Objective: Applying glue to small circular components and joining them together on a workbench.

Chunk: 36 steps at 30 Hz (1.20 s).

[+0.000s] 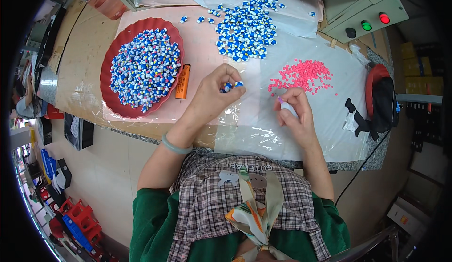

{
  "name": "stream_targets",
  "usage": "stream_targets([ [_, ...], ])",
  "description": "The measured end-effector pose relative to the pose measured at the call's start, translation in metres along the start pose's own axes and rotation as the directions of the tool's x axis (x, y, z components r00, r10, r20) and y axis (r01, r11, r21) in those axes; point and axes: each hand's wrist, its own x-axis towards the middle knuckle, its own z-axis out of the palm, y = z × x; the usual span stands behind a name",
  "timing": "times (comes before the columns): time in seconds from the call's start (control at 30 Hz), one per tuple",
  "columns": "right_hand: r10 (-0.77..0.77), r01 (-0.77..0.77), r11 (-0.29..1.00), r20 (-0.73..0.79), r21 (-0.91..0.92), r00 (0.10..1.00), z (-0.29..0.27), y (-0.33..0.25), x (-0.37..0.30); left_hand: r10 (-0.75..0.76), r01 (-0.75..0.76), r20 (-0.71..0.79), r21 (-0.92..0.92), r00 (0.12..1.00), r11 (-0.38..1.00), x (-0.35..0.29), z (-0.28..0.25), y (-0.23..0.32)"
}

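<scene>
My left hand [213,94] is curled around a few small blue-and-white pieces [227,87], one of them pinched at the fingertips. In my right hand [299,116] is a small white tool with a purple tip [288,107]; its exact kind cannot be made out. Just beyond that hand lies a scatter of tiny pink pieces [305,75] on the pale plastic sheet. Loose blue-and-white pieces [247,32] are heaped ahead of my left hand. More such pieces, some showing pink spots, fill a red scalloped tray [120,108] on the left.
An orange oblong object [183,82] lies against the tray's right side. At the back right stands a pale machine housing [362,15] with lit green and red buttons. A black-and-red bundle [383,99] sits on the right edge. A pink-lidded clear container [104,3] stands far left.
</scene>
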Motion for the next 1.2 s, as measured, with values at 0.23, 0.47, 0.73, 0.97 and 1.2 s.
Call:
stream_targets([
  [0.23, 0.035, -0.030, 0.996, -0.062, 0.081, 0.997, -0.013, -0.010, -0.002, -0.239, 0.360, 0.321, -0.400, 0.916, 0.843, -0.030, 0.012, 0.020],
  [0.47, 0.027, 0.007, 0.981, -0.171, 0.194, 0.985, -0.020, -0.003, -0.002, -0.259, 0.456, 0.393, -0.577, 0.882, 0.678, -0.038, 0.024, 0.015],
  [0.73, -0.008, 0.038, 0.975, -0.135, 0.218, 0.991, -0.021, -0.010, -0.004, -0.189, 0.395, 0.365, -0.648, 0.912, 0.652, -0.039, 0.026, 0.009],
  [0.97, -0.109, 0.118, 0.993, -0.228, 0.022, 0.967, -0.008, -0.028, -0.011, -0.160, 0.346, 0.334, -0.625, 0.929, 0.700, -0.041, 0.028, 0.010],
  [1.2, -0.317, 0.274, 0.931, -0.160, -0.243, 0.935, -0.003, -0.034, -0.018, -0.166, 0.310, 0.300, -0.539, 0.939, 0.783, -0.042, 0.026, 0.016],
])
